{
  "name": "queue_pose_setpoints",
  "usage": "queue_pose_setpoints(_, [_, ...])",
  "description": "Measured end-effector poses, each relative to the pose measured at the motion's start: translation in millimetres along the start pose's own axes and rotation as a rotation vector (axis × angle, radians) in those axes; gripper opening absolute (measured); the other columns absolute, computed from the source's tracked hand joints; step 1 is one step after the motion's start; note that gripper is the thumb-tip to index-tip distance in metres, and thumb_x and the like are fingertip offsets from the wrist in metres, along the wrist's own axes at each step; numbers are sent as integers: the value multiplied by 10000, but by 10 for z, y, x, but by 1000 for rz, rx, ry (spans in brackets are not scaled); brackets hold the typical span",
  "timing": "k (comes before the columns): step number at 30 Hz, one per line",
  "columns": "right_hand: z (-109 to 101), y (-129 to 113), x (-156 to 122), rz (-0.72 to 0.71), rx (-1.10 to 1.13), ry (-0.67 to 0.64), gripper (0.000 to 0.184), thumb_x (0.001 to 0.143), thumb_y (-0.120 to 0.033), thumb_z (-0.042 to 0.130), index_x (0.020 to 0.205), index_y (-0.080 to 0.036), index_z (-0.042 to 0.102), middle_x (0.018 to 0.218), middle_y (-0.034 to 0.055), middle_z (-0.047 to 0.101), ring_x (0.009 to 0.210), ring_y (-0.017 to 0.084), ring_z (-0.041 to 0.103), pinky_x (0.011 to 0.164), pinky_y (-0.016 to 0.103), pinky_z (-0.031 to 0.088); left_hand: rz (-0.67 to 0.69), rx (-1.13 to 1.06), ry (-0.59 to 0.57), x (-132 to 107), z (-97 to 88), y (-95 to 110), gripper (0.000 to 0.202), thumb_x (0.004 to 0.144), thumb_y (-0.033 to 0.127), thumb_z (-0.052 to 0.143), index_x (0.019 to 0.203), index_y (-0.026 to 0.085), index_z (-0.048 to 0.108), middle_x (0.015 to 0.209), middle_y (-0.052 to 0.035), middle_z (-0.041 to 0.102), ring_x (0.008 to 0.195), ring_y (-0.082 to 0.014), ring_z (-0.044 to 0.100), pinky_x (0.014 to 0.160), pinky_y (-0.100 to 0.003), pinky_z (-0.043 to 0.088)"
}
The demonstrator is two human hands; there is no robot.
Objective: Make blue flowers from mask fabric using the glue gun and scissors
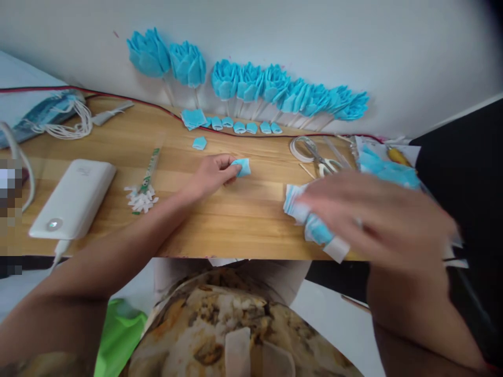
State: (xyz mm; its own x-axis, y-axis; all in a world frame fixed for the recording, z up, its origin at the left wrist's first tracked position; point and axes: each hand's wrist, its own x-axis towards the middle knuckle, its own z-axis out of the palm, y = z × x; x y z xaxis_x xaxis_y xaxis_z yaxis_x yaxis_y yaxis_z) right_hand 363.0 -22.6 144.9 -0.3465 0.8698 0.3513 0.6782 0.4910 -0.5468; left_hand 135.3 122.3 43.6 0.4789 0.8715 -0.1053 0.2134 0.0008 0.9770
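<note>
Between the thumb and fingers of my left hand (217,172) is a small light-blue fabric piece (244,166), held just above the wooden table. My right hand (365,212) is smeared by motion over a pile of blue and white cut pieces (321,229) near the table's front edge. Its fingers are too blurred to show whether they grip anything. A single blue petal-shaped piece (199,143) lies beyond my left hand, close to a small stack of blue squares (193,119). Several folded blue petals (239,127) form a row to the right of that stack.
Several blue fabric flowers (225,79) on sticks lean against the wall. Scissors (316,154) and a white roll (302,150) lie back right. On the left are a white power bank (74,199), white scraps (142,200) beside a green-patterned strip (151,166), and white cords (74,123).
</note>
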Motion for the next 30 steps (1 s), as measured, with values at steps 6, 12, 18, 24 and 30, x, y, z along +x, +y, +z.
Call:
queue_pose_setpoints(6, [-238,1326,165,558,-773,-59,360,1000,-226,495,1251,-124,732,1193,230,756,1083,397,716,893,509,537,-17,-75,-17,26,8,-36,213,864,222,631,675,182,542,585,36,562,519,-72,489,543,-198,410])
queue_pose_setpoints(12, [-200,1522,11,765,-932,-329,364,997,-325,528,1255,-122,686,1101,257,748,1006,379,715,783,415,500,-33,-75,-8,22,8,-30,201,853,236,634,678,186,547,584,36,563,521,-72,494,543,-197,412])
queue_pose_setpoints(18, [-178,1661,-34,736,-888,-333,389,986,-319,498,1300,-158,662,1157,218,748,1013,347,711,808,397,498,-8,-74,-21,29,7,-48,228,808,321,678,662,192,560,567,33,566,515,-79,484,536,-204,419])
queue_pose_setpoints(24, [-292,1811,-105,704,-703,-205,610,888,-259,592,1492,-195,533,1291,139,733,1114,302,705,899,375,530,-5,-68,-23,39,2,-66,238,796,356,687,669,196,565,578,28,576,517,-84,489,540,-212,429])
queue_pose_setpoints(30, [-310,1752,6,673,-551,67,547,881,-406,646,1380,-183,622,1200,132,755,1042,295,711,891,379,534,27,-58,-42,40,-2,-82,283,789,412,707,671,198,565,577,24,581,521,-87,495,533,-205,433])
